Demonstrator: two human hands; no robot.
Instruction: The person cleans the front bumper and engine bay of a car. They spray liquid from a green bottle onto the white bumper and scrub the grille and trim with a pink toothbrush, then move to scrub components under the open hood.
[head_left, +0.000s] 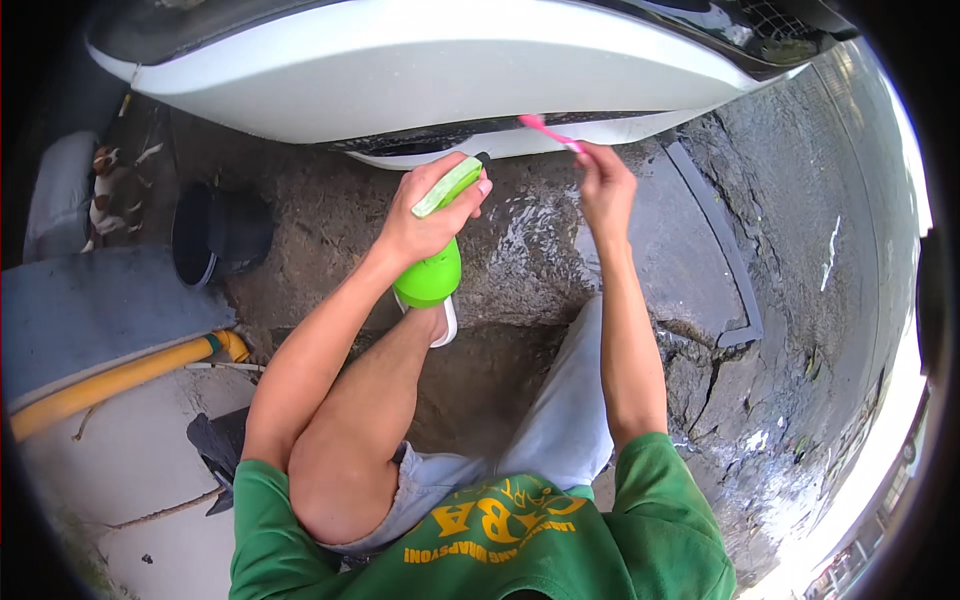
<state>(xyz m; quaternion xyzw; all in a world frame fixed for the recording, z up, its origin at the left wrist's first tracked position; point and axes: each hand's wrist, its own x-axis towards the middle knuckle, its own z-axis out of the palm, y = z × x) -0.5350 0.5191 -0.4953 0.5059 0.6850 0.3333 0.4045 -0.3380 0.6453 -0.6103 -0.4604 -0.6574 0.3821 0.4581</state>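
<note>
My left hand (424, 225) is wrapped around the neck of a bright green spray bottle (427, 277), its head pointing toward the car. In my right hand (609, 191) is a slim pink brush (555, 135), which looks like a toothbrush, pinched near its lower end. Its head lies over the black lower grille slot (409, 139) of a white car bumper (450, 82); whether it touches cannot be told. White spots, possibly suds, show along the slot. Below the spray bottle, a foot in a white slipper (450, 326) is partly hidden.
Wet, cracked concrete (525, 240) runs beneath the bumper, with a grey strip (716, 232) at right. A black bucket (225, 234) stands at left, near a brown-and-white dog (109, 191). A yellow pipe (120, 379) lies along a grey ledge (97, 307).
</note>
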